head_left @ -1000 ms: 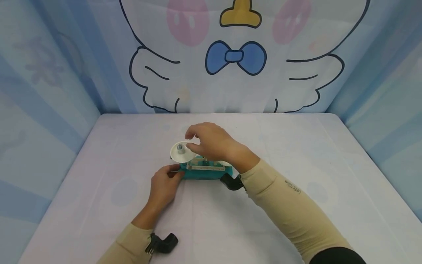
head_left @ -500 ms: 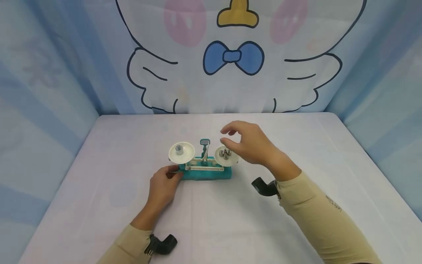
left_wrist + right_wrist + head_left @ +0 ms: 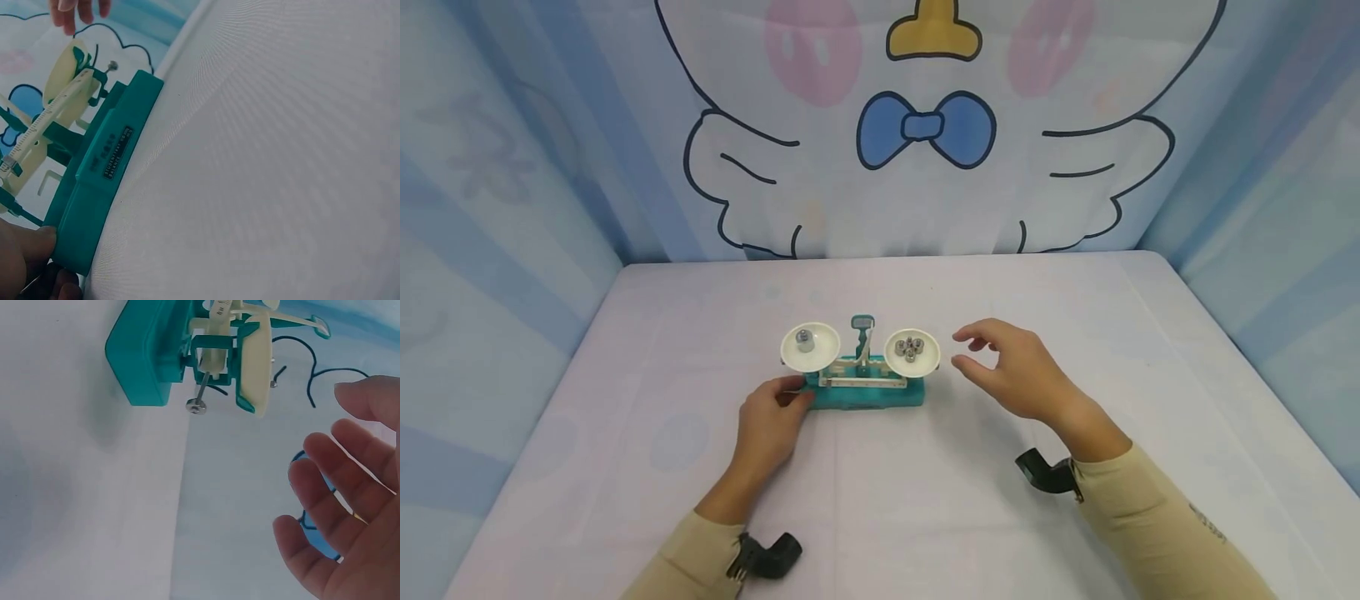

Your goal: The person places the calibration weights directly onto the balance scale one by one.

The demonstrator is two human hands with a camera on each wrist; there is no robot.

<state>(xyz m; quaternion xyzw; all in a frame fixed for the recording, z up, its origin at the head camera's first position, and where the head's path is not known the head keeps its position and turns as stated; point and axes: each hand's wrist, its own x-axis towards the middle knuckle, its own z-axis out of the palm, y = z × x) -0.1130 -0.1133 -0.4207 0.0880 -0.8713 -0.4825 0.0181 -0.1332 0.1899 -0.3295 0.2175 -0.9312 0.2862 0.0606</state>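
Note:
A small teal balance scale [image 3: 867,397] stands upright on the table in the head view. Its left pan [image 3: 825,342] carries a metal weight [image 3: 805,339], and several small shiny metal pieces [image 3: 910,348] sit together in the right pan [image 3: 917,369]. My left hand [image 3: 769,423] grips the left end of the scale's base between thumb and fingers; the left wrist view shows the thumb [image 3: 39,242] against the teal plastic. Off to the right of the right pan, my right hand [image 3: 1018,371] hovers with loosely bent, parted fingers and nothing in them.
The table [image 3: 880,517] has a pale cloth over it. Patterned curtains [image 3: 520,208] rise along its left, right and back edges. Each wrist carries a black camera mount [image 3: 767,557].
My right hand has moved from above the scale's left pan to the right, past the right pan, uncovering the scale. The left hand has stayed at the base.

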